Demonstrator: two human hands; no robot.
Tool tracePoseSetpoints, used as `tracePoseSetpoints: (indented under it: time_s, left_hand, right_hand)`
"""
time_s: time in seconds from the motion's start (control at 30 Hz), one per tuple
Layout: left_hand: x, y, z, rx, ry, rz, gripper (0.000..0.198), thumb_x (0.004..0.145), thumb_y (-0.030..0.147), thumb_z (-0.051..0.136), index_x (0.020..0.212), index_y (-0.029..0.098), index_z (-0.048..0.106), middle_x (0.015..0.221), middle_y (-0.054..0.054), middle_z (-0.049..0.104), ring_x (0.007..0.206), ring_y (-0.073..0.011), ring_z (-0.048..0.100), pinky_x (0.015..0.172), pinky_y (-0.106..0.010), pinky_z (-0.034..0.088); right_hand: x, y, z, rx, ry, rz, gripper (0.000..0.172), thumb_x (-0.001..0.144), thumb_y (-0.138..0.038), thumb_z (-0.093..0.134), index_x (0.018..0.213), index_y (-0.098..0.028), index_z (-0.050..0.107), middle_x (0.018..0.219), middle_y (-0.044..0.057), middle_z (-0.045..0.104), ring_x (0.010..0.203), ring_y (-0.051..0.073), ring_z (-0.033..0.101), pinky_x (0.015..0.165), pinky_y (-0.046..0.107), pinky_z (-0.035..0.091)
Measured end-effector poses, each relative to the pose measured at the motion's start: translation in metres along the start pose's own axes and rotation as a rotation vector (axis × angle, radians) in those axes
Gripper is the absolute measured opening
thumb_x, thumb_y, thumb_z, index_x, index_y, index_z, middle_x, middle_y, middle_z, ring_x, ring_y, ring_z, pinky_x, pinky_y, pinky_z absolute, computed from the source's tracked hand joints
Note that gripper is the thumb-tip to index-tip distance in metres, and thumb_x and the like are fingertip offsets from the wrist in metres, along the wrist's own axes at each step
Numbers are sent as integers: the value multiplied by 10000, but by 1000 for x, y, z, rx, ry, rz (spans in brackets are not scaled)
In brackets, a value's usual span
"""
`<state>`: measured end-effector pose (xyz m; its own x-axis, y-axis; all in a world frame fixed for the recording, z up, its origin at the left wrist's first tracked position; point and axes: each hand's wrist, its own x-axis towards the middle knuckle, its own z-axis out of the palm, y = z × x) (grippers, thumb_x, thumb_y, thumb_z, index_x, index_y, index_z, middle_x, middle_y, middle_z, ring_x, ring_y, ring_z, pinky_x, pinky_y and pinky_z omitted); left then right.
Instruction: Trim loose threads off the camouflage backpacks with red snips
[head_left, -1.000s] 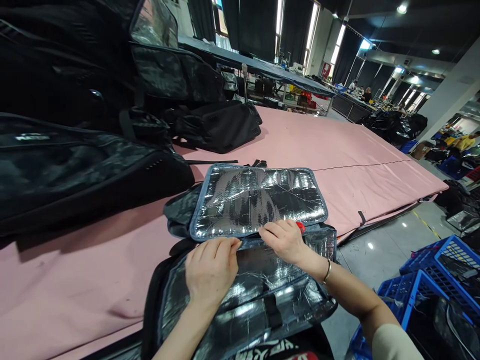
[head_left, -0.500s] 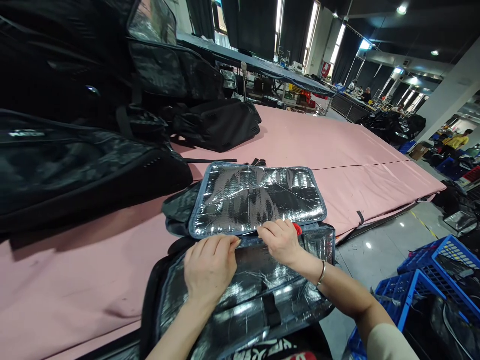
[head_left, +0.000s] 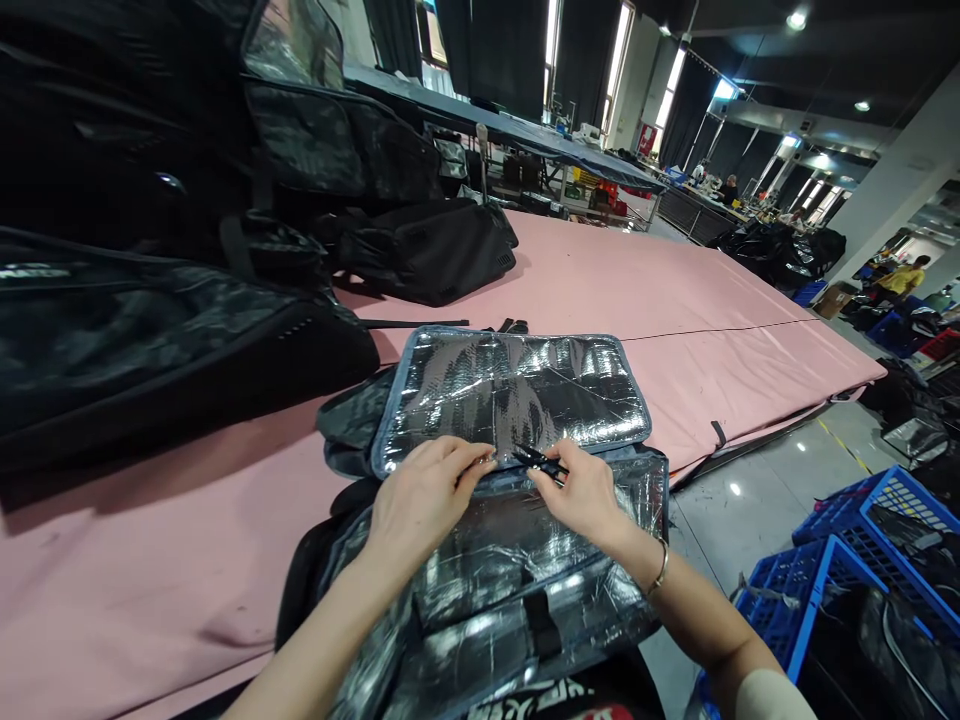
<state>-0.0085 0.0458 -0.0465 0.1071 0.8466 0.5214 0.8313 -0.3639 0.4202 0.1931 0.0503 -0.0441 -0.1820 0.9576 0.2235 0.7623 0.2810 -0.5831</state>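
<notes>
Snips (head_left: 541, 463), black and pointed, sit gripped in the right hand (head_left: 589, 495); the left hand (head_left: 421, 492), pinched closed, touches a shiny silver-lined bag (head_left: 517, 390).

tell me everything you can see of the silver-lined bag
The bag lies open at the near edge of the pink table, its blue-grey-edged flap laid back. The lining looks like crinkled, shiny foil; the outside is dark. A black strap sits low inside. The left hand pinches at the flap's near edge, where the right hand holds small dark snips; whether the blades touch is unclear.
</notes>
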Motion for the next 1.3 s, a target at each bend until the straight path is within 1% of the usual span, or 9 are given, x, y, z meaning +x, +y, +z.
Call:
tracePoseSetpoints:
  time_s: [0.1,0.27,0.6,0.83,1.0,1.07,1.13,1.23,1.3]
  left_hand:
    - [5,1,3,13,-85,-81,280,887,386,445,782,251,666,800,-15,676,712,-199,624,550,-286,413]
    - [7,1,2,31,-100,-252,322,883,427,384,772,218,603,856,-57,651,710,-208,613,528,-289,404]
    - [5,5,1,-31,-106,-313,318,871,446,386,776,226,595,872,-48,666,786,-214,624,571,-288,409]
    - [4,1,5,-71,-63,-249,335,882,478,405,772,230,603,841,-45,672,751,-208,629,554,-281,421]
    - [2,2,-3,-119,-45,-128,394,924,470,359,727,227,597,768,-27,668,725,-178,629,630,-273,471]
    - [1,1,-8,-124,-68,-59,458,953,456,309,670,228,587,732,-18,663,710,-162,627,660,-265,478]
    - [3,-1,-9,-87,-88,1,460,952,475,326,696,229,619,768,-26,683,742,-180,635,667,-286,474]
    - [8,-6,-5,5,-130,102,359,915,489,421,855,247,678,865,-32,715,804,-229,634,671,-335,460]
    - [11,-9,1,64,-159,168,322,922,430,421,871,252,684,863,-33,718,789,-241,621,659,-353,447]
  right_hand:
    - [-2,-5,0,33,-71,16,147,846,-353,638,923,-228,627,768,-2,693,710,191,668,628,258,431]
    - [-1,-13,3,53,-138,25,147,851,-375,627,886,-232,635,668,-28,650,633,159,631,592,239,385]
    - [-2,-22,10,35,-178,80,182,858,-406,616,937,-243,624,753,-6,701,744,191,691,643,253,422]
    - [-2,-19,15,-60,-120,-20,164,869,-371,613,963,-238,633,736,-3,705,692,183,667,627,262,413]
    - [-1,-11,16,141,-76,-38,101,857,-319,601,869,-226,636,696,-23,683,602,140,614,587,235,415]
    - [-1,-5,10,263,-38,-5,133,854,-346,589,861,-218,625,684,-29,666,601,133,606,584,225,429]
    - [-1,3,1,318,16,27,188,855,-395,581,872,-211,611,659,-35,638,600,137,598,582,229,437]
    - [3,15,-14,243,75,2,230,903,-426,526,929,-207,594,675,-35,627,622,150,601,612,250,441]
    - [7,21,-19,126,91,-47,204,947,-367,470,1007,-206,582,797,-5,667,724,167,636,681,272,460]
